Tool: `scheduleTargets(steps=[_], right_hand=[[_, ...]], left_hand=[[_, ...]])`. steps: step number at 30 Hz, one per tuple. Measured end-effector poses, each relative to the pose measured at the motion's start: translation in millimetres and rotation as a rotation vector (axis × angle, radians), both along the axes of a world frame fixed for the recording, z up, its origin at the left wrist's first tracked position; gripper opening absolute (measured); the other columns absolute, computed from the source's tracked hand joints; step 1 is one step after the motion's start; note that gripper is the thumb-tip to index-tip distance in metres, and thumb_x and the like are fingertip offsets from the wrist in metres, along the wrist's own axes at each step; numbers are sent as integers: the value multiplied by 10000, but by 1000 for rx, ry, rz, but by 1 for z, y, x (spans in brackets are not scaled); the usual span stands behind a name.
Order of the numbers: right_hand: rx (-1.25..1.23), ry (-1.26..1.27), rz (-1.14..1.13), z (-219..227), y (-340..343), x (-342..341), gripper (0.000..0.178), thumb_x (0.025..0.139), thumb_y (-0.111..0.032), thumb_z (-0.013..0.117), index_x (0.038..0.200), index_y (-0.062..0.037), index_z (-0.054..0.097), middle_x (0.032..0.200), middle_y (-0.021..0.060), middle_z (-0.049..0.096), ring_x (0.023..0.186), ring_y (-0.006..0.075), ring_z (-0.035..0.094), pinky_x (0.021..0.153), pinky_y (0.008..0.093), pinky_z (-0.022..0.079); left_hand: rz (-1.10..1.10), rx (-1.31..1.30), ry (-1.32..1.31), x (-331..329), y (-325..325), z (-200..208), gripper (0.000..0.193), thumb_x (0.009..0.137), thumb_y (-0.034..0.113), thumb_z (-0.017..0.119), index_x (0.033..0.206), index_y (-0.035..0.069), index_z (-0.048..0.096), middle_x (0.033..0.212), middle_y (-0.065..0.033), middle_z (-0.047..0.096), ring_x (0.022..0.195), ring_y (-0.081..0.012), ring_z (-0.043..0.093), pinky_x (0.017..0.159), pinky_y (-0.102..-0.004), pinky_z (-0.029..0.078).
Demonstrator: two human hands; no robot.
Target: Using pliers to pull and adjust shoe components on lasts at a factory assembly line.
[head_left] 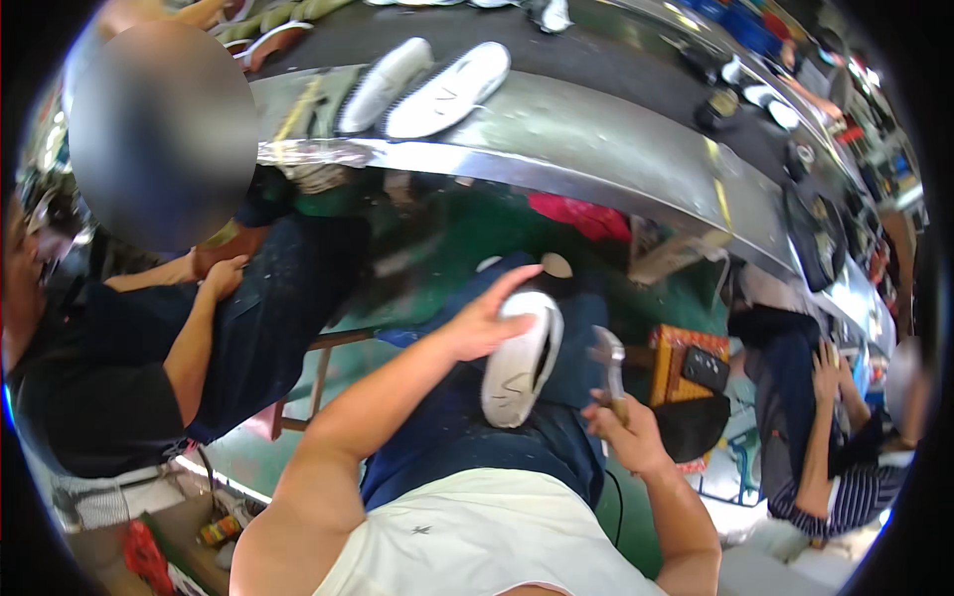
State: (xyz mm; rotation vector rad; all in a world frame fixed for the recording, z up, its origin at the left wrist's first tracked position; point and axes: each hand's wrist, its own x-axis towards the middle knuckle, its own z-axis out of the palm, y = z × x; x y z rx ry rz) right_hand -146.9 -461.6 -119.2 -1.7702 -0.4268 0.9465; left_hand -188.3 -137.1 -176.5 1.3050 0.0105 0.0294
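A white shoe (514,372) with dark stitch marks lies lengthwise on my lap, its opening along the right side. My left hand (487,320) grips its far end, thumb across the upper and index finger stretched along the far side. To the right of the shoe, my right hand (628,429) is closed round the brownish handle of a hammer (609,358). The metal head points up and away from me, apart from the shoe and slightly blurred. My right palm hides part of the handle.
A metal bench (616,144) crosses ahead, carrying a pair of white shoes (447,91). At my right, a black phone (705,368) rests on an orange patterned seat (671,368). Co-workers sit on both sides; the left one's hands (224,276) hold a brown piece.
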Motion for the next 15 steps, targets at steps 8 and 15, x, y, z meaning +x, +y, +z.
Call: scheduleTargets(steps=[8, 15], right_hand=[[44, -36, 268, 13, 60, -4, 306, 1023, -189, 594, 1276, -18, 595, 941, 66, 704, 802, 122, 639, 756, 297, 529], [142, 469, 43, 9, 94, -3, 284, 1033, -175, 572, 1237, 20, 591, 918, 47, 668, 745, 96, 595, 636, 269, 486]], left_hand=[[-29, -55, 81, -25, 7, 2, 584, 1075, 213, 538, 1585, 182, 255, 1313, -42, 566, 1220, -133, 511, 1096, -326, 385], [-37, 85, 71, -25, 13, -7, 544, 1093, 309, 496, 1561, 175, 253, 1343, -73, 542, 1246, -160, 484, 1088, -332, 384]])
